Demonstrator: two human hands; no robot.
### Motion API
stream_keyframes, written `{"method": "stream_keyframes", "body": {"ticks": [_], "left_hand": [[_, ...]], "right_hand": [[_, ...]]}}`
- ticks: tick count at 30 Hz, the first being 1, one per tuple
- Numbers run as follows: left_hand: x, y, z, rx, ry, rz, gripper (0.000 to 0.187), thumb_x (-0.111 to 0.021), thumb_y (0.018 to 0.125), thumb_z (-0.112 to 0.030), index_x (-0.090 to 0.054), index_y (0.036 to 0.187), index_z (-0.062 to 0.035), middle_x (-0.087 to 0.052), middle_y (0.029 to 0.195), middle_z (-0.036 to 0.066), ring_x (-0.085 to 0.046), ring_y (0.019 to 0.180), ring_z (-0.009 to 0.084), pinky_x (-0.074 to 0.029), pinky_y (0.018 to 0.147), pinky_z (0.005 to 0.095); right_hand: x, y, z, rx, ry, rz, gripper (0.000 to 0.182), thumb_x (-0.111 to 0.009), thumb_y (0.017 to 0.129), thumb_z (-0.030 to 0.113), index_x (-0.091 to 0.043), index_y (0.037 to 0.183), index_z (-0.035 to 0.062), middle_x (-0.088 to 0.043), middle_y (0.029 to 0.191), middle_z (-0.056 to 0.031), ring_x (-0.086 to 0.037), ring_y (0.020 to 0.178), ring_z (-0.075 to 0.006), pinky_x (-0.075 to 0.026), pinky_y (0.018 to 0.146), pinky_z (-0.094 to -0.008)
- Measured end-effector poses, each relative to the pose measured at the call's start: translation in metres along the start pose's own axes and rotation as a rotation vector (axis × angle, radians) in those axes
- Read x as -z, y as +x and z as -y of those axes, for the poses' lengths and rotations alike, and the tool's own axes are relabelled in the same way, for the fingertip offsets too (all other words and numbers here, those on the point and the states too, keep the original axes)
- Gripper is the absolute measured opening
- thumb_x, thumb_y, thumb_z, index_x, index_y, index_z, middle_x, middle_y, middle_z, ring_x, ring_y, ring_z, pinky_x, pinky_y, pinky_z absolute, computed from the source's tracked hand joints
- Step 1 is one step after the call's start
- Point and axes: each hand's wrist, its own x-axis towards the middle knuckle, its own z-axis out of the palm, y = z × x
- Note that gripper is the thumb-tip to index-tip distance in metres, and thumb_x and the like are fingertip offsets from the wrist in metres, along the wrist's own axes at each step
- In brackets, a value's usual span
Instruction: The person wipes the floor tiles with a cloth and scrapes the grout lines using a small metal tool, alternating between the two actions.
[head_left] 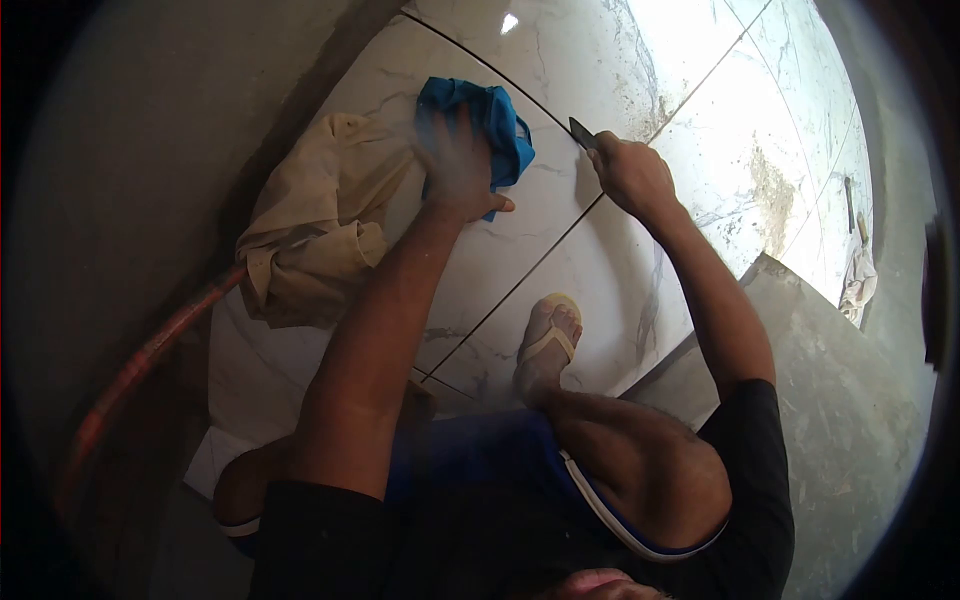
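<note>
My left hand [458, 165] lies with fingers spread over a crumpled blue cloth [508, 135] on the white marbled floor tiles [545, 215]. Beside that wrist, a bunched beige cloth [325, 205] rests along the wall side. In my right hand [632, 172] is a knife [580, 132] with a short dark blade, its handle mostly hidden by my fingers. The blade points up and left, its tip right by the dark joint between two tiles, near where the joints cross.
A red hose [150, 350] runs from under the beige cloth toward the lower left. My sandalled foot [550, 335] stands on the tile below my hands. Dusty debris [770, 190] marks the right-hand tiles. A grey sheet [800, 350] covers the lower right, near a long thin tool [849, 205] and a pale rag [858, 280].
</note>
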Motion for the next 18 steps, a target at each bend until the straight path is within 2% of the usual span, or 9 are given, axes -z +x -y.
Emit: {"method": "stream_keyframes", "body": {"ticks": [4, 8, 11, 15, 18], "left_hand": [[-0.005, 0.001, 0.003, -0.04, -0.019, -0.046, 0.134, -0.09, 0.06, -0.06, -0.022, 0.161, -0.0041, 0.007, 0.169, 0.024, 0.012, 0.153, 0.0533, -0.008, 0.11, 0.0845], [0.003, 0.004, 0.001, 0.007, 0.02, 0.04, 0.137, -0.09, 0.06, -0.062, -0.018, 0.163, -0.0053, 0.008, 0.169, 0.024, 0.013, 0.153, 0.0532, -0.009, 0.11, 0.0846], [0.006, 0.004, -0.001, 0.012, 0.017, 0.032, 0.141, -0.09, 0.06, -0.062, -0.014, 0.164, -0.0052, 0.009, 0.169, 0.024, 0.013, 0.153, 0.0531, -0.009, 0.11, 0.0844], [-0.003, 0.002, -0.002, 0.026, 0.03, 0.016, 0.145, -0.09, 0.059, -0.062, -0.007, 0.164, -0.0054, 0.009, 0.17, 0.024, 0.013, 0.153, 0.0529, -0.009, 0.11, 0.0842], [-0.013, 0.002, 0.001, -0.005, -0.006, -0.045, 0.148, -0.09, 0.059, -0.062, -0.002, 0.164, -0.0052, 0.01, 0.17, 0.024, 0.014, 0.153, 0.0528, -0.009, 0.11, 0.0844]], "right_hand": [[-0.002, -0.015, -0.011, -0.006, -0.093, 0.083, 0.02, -0.056, 0.099, 0.024, -0.066, 0.101, 0.0062, -0.071, 0.084, -0.0215, -0.07, 0.08, -0.0423, -0.055, 0.073, -0.0525], [0.013, -0.043, -0.03, -0.054, -0.182, 0.249, 0.018, -0.055, 0.097, 0.02, -0.065, 0.102, 0.0055, -0.071, 0.083, -0.0213, -0.07, 0.08, -0.0419, -0.055, 0.072, -0.0525], [0.015, -0.027, -0.007, -0.059, -0.132, 0.075, 0.018, -0.053, 0.098, 0.019, -0.064, 0.105, 0.0055, -0.071, 0.088, -0.0209, -0.071, 0.084, -0.0408, -0.055, 0.073, -0.0523], [-0.005, 0.028, 0.03, 0.168, 0.016, -0.169, 0.018, -0.052, 0.098, 0.017, -0.061, 0.11, 0.0068, -0.069, 0.093, -0.0195, -0.07, 0.084, -0.04, -0.055, 0.071, -0.0512], [-0.018, 0.018, 0.02, 0.173, -0.065, -0.17, 0.021, -0.054, 0.097, 0.017, -0.062, 0.113, 0.0074, -0.069, 0.09, -0.0181, -0.07, 0.083, -0.0384, -0.056, 0.07, -0.0501]]}}
